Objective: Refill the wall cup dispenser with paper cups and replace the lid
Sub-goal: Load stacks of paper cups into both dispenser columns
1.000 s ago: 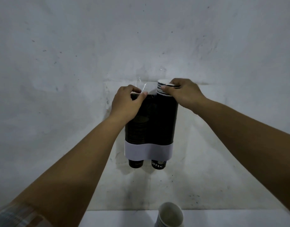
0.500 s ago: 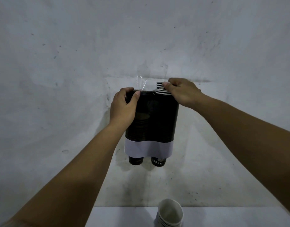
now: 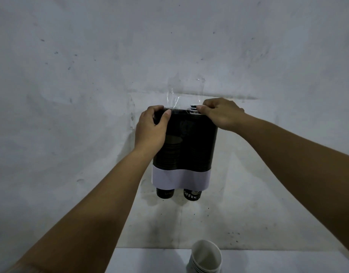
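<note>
Gripping the top left corner of the dark wall dispenser (image 3: 186,142), the left hand (image 3: 151,129) wraps its fingers over the rim, thumb pressed on the front. Over on the right tube, the right hand (image 3: 222,113) pinches the stack of paper cups (image 3: 193,110) poking just above the opening. Spare cups (image 3: 206,257) wait nested on the white table (image 3: 150,261) below.

We found the dispenser (image 3: 191,138) to be dark, smooth, semi-glossy tinted plastic, banded below by a matt white strip (image 3: 179,179). Clear glossy film (image 3: 174,95) was stuck to the wall (image 3: 91,75), which was rough, matt and scuffed. The paper cups (image 3: 206,257) looked matt white inside; the worktop (image 3: 150,261) was smooth and pale.
</note>
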